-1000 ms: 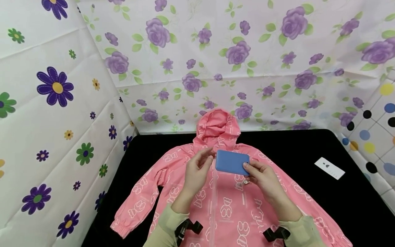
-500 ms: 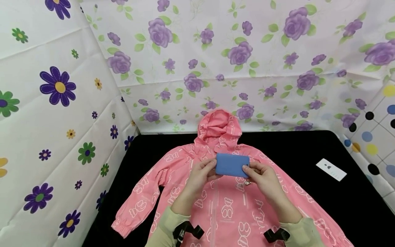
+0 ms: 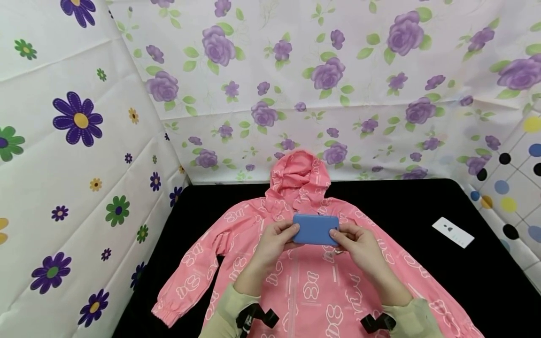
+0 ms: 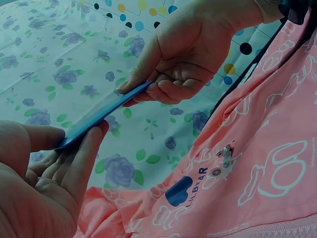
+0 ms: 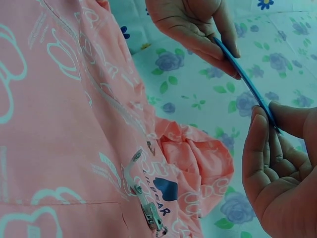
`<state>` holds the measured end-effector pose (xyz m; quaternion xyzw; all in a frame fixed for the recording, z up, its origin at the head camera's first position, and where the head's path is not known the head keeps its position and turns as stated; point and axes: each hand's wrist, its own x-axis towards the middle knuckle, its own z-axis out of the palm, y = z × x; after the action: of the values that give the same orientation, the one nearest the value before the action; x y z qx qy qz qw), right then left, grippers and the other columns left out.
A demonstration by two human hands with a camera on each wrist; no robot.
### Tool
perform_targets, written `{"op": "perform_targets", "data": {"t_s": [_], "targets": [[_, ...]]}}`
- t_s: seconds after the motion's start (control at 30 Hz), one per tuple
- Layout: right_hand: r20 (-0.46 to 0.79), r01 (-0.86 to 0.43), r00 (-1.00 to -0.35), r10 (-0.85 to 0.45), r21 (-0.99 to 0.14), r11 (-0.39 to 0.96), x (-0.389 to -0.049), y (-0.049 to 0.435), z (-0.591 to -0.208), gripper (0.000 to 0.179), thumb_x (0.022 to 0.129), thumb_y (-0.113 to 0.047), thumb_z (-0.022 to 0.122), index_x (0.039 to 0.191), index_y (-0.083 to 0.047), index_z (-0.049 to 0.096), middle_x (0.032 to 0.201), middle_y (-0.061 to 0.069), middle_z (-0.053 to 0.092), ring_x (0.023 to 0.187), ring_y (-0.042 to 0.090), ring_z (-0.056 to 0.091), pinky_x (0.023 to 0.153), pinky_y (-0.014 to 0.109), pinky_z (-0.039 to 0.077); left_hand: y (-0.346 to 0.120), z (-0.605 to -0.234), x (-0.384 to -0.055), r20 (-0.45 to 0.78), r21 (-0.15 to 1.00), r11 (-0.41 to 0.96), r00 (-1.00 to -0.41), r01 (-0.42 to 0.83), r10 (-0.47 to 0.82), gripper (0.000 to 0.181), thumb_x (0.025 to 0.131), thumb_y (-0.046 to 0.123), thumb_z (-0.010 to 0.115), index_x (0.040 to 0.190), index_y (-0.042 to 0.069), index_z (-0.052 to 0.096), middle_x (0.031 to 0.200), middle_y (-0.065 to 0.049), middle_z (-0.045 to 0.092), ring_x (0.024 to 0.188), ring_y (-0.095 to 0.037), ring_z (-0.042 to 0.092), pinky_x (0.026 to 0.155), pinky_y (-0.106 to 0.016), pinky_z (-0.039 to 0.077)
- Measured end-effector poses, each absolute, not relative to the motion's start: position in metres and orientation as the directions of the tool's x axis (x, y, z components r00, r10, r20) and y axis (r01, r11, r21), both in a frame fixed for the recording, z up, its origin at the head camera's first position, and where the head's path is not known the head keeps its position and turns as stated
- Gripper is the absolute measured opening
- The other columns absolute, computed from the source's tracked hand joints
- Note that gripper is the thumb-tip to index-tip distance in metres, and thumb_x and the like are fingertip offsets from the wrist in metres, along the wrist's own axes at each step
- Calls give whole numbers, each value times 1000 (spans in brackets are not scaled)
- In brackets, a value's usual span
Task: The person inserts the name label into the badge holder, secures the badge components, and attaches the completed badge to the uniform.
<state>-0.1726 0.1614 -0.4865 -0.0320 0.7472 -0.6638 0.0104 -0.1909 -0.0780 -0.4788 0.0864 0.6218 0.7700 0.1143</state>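
Note:
A thin, flat blue rectangle with rounded corners is held up between both hands, over the chest of a pink hooded jacket. My left hand pinches its left end, thumb on the near face and fingers behind. At the other end, my right hand grips it the same way, the thumb beside a small dark mark. Seen edge-on in the left wrist view, the blue rectangle is slim and raised off the jacket. The right wrist view shows a metal clip beside the LILBEAR print on the jacket.
The jacket lies spread on a black table, hood toward the back and sleeves out to both sides. A white card with dark marks lies at the right. Flower-printed sheets stand behind and to the left.
My left hand, at first apart from the blue rectangle with loose fingers, has come to its left end and pinches it. The rectangle has dropped slightly and levelled out.

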Motion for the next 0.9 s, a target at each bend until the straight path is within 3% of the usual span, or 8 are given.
{"op": "perform_targets", "data": {"t_s": [0.27, 0.63, 0.8, 0.9], "targets": [[53, -66, -995, -81, -984, 164, -171, 164, -487, 40, 94, -31, 70, 117, 2, 68, 93, 15, 72, 75, 35, 70, 71, 42, 61, -76, -477, -188, 3, 980, -193, -963, -51, 271, 35, 98, 13, 65, 121, -12, 63, 108, -24, 70, 92, -26, 72, 81, -37, 59], [59, -74, -994, -97, -985, 158, -167, 164, -481, 33, 96, -23, 69, 114, 4, 69, 90, 16, 71, 68, 19, 68, 69, 38, 61, -75, -480, -186, 9, 982, -183, -965, -40, 262, 32, 97, 13, 66, 118, -12, 65, 105, -25, 71, 91, -27, 73, 80, -38, 59], [74, -92, -992, -103, -980, 178, -167, 165, -481, 30, 98, -20, 66, 115, 4, 67, 90, 16, 70, 70, 22, 68, 69, 38, 61, -74, -479, -187, 16, 986, -167, -966, -28, 260, 32, 96, 13, 68, 116, -12, 66, 103, -24, 72, 89, -26, 73, 78, -37, 60], [81, -99, -990, -112, -980, 171, -170, 166, -487, 32, 97, -26, 67, 114, 1, 68, 90, 14, 70, 73, 28, 69, 71, 42, 60, -76, -480, -188, 19, 986, -164, -965, -24, 260, 31, 94, 13, 70, 114, -11, 66, 103, -23, 72, 89, -26, 73, 78, -37, 60]]}}
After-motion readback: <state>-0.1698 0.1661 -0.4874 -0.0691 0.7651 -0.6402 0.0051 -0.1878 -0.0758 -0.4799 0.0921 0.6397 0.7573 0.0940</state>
